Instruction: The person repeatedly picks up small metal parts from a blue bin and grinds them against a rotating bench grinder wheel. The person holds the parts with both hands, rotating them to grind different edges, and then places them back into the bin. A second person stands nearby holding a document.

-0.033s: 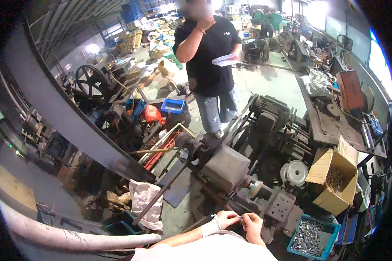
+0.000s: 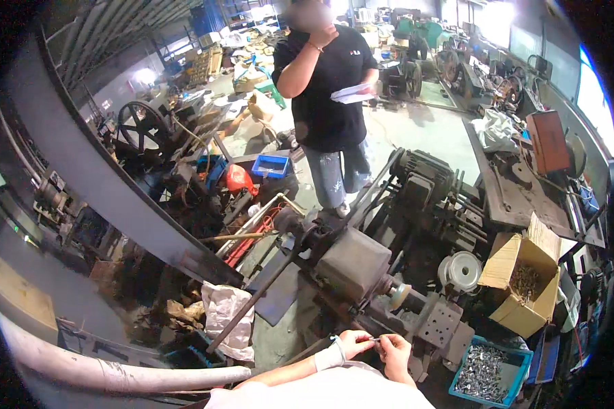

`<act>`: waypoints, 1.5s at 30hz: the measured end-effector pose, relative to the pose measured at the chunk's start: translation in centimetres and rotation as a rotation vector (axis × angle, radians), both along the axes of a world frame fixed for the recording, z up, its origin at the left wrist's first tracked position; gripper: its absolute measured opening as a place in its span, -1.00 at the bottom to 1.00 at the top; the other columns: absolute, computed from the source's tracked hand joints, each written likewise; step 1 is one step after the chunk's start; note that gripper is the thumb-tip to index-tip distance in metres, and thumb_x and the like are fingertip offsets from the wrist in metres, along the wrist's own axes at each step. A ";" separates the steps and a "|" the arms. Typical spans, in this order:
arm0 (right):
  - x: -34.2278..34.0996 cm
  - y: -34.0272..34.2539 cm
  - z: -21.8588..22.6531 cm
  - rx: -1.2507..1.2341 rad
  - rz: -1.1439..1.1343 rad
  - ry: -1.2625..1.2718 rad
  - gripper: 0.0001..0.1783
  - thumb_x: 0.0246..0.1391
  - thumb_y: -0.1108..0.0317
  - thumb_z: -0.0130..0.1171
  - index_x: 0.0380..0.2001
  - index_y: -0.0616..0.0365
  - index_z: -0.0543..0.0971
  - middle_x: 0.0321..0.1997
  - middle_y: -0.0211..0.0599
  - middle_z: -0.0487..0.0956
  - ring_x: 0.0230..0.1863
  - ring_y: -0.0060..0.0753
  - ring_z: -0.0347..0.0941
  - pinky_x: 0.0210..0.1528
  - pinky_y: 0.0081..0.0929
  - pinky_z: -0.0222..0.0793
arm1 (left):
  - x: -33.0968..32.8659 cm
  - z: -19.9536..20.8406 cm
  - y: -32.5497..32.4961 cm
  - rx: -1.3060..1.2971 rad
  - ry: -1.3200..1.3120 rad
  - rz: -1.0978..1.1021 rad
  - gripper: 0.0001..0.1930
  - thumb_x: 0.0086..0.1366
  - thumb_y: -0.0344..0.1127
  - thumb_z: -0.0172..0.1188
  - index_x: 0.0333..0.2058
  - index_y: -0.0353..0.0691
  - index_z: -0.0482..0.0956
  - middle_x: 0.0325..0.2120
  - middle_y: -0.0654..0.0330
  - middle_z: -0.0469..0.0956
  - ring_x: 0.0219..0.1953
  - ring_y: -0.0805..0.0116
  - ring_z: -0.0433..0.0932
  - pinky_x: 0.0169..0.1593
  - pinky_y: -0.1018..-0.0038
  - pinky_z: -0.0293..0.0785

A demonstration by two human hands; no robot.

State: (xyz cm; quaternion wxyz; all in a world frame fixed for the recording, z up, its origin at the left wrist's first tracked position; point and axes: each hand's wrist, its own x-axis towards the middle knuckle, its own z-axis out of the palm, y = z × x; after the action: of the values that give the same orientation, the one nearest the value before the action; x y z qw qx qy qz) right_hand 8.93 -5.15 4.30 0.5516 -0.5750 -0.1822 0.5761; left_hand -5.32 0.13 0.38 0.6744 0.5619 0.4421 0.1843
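Observation:
My left hand [image 2: 353, 343], with a pale cuff at its wrist, and my right hand [image 2: 395, 352] meet in front of my body at the lower middle. The fingers of both are closed in a pinch on one small dark metal piece [image 2: 376, 339]. It is too small for me to name its kind. Just beyond my hands stands a lathe-like machine with a grey housing [image 2: 353, 262] and a perforated metal block [image 2: 441, 323]. A teal tray [image 2: 525, 373] of small shiny metal parts [image 2: 481, 371] sits to the right of my hands.
An opened cardboard box [image 2: 518, 315] with small brownish parts stands at the right, near a round pulley [image 2: 461, 271]. A long dark bar [image 2: 259, 293] slants at the left of the machine. Beyond it stands a person [image 2: 331, 95] holding white papers [image 2: 351, 94].

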 end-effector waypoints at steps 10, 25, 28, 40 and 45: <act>0.1 0.1 0.2 0.017 0.015 -0.020 -0.88 -0.05 0.42 0.08 -0.50 0.27 0.46 -0.69 -0.42 0.41 -0.77 -0.71 0.19 -0.77 -0.75 0.03 | 0.1 0.0 0.0 0.114 -0.004 0.039 -0.79 0.04 -0.29 0.19 -0.38 -0.30 0.52 -0.58 0.31 0.50 -0.52 0.62 0.39 -0.42 0.63 0.34; 0.0 0.4 0.7 0.015 -0.024 0.005 -0.90 -0.06 0.45 0.07 -0.48 0.28 0.45 -0.68 -0.41 0.42 -0.75 -0.72 0.20 -0.75 -0.76 0.07 | 0.8 -0.2 0.1 0.111 -0.018 0.040 -0.80 0.06 -0.30 0.16 -0.39 -0.31 0.51 -0.59 0.30 0.49 -0.53 0.63 0.37 -0.43 0.64 0.32; 0.0 0.1 0.3 -0.002 -0.023 0.012 -0.89 -0.05 0.45 0.06 -0.47 0.29 0.44 -0.67 -0.40 0.42 -0.74 -0.72 0.20 -0.75 -0.77 0.07 | 0.7 0.3 0.0 0.109 -0.017 0.035 -0.80 0.06 -0.28 0.17 -0.41 -0.31 0.51 -0.58 0.29 0.51 -0.51 0.64 0.39 -0.41 0.62 0.33; 0.1 0.0 -0.5 0.005 -0.033 0.009 -0.88 -0.03 0.40 0.07 -0.48 0.25 0.44 -0.66 -0.43 0.40 -0.75 -0.71 0.19 -0.76 -0.76 0.04 | 0.8 0.6 0.1 0.121 -0.041 0.023 -0.81 0.06 -0.31 0.17 -0.41 -0.31 0.51 -0.60 0.30 0.49 -0.55 0.63 0.38 -0.46 0.65 0.31; -0.1 -0.2 -0.6 0.001 -0.053 0.050 -0.87 -0.01 0.39 0.06 -0.49 0.24 0.43 -0.68 -0.43 0.39 -0.76 -0.71 0.18 -0.76 -0.75 0.04 | 0.8 1.2 -0.2 0.121 -0.005 0.033 -0.82 0.06 -0.32 0.16 -0.40 -0.31 0.51 -0.59 0.30 0.51 -0.52 0.63 0.40 -0.44 0.64 0.33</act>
State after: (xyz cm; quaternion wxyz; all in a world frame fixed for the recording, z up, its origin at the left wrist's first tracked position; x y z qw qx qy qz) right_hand 8.87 -5.35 3.67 0.5711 -0.5648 -0.1535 0.5755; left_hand -4.55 -0.11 1.55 0.6371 0.5938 0.4377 0.2234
